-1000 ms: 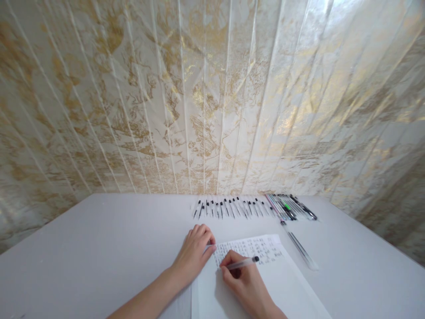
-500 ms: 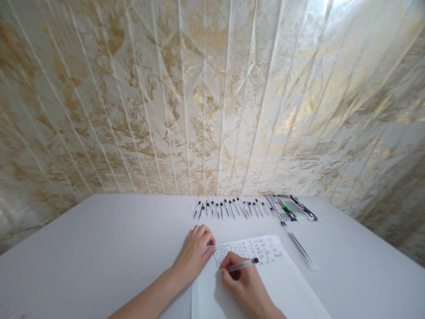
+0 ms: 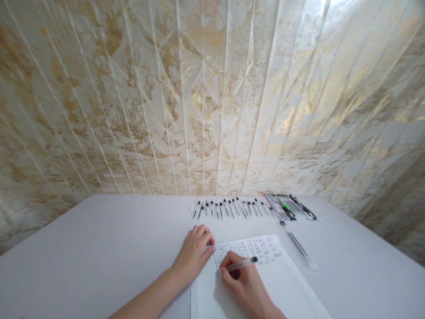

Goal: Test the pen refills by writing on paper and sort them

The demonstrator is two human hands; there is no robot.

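Note:
My right hand [image 3: 244, 279] is closed round a clear-barrelled pen with a black end [image 3: 244, 264]. The tip of the pen meets a white sheet of paper [image 3: 282, 292], just under lines of dark handwriting in its upper part. My left hand [image 3: 195, 250] lies at the top left corner of the sheet, palm down, fingers loosely bent and thumb apart at the paper's edge. It holds nothing. Under the sheet another sheet's edge shows on the right. The words are too small to read.
Along the back of the white table [image 3: 116, 248] lies a row of black-tipped pens [image 3: 229, 208]. To their right is a packed group of pens [image 3: 292, 207], one with bright green. Clear-cased pens [image 3: 299, 246] lie right of the paper. A gold-patterned curtain [image 3: 199, 110] hangs behind.
Almost nothing differs. The pen's black end has shifted very slightly left and down while my left hand stays in place.

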